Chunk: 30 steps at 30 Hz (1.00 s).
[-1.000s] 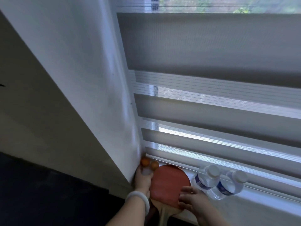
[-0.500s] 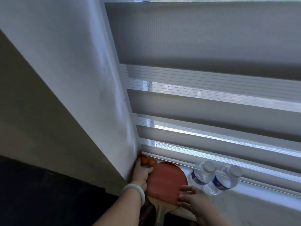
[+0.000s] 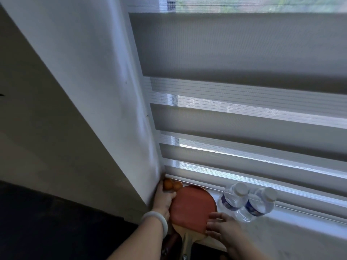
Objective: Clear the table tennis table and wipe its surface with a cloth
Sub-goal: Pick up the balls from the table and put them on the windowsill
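Tucking two orange balls [image 3: 171, 184] into the windowsill [image 3: 293, 239] corner with the left hand [image 3: 163, 200] clasped on them, resting the right hand's [image 3: 223, 229] relaxed fingers on the red paddle [image 3: 193, 209] beside, bottles [image 3: 246, 201] unmoved, clearing nearly finished, wiping pending.

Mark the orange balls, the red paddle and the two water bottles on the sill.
orange balls [image 3: 172, 184]: head view, where the two meet.
red paddle [image 3: 193, 207]: head view, rubber face.
water bottles [image 3: 232, 198]: head view, left bottle's body.
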Each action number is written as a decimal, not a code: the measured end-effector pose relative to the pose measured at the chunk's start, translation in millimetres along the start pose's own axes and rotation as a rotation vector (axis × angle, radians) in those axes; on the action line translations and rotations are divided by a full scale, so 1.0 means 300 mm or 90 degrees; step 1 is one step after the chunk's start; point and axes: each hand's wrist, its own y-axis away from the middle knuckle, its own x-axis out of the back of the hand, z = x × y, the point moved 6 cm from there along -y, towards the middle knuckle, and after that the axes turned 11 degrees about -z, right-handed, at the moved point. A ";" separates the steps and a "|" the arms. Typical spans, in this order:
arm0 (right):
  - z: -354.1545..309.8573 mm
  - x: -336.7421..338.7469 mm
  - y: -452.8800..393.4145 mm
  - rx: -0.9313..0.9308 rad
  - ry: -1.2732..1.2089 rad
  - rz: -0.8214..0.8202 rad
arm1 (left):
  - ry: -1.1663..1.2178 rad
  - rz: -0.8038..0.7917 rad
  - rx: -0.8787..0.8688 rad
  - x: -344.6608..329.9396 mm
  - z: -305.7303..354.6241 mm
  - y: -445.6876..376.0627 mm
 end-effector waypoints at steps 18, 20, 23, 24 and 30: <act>0.018 -0.135 0.111 0.013 0.170 -0.058 | -0.140 0.021 0.048 0.108 0.053 0.285; 0.010 -0.213 0.129 0.019 0.254 -0.113 | -0.131 0.037 0.049 0.154 0.065 0.371; 0.027 -0.357 0.170 0.039 0.451 -0.201 | -0.127 0.109 0.034 0.259 0.078 0.558; 0.045 -0.413 0.185 0.046 0.522 -0.236 | -0.134 0.140 0.031 0.303 0.080 0.634; 0.224 -0.791 0.354 0.116 0.851 -0.456 | -0.230 0.369 0.021 0.636 0.030 1.147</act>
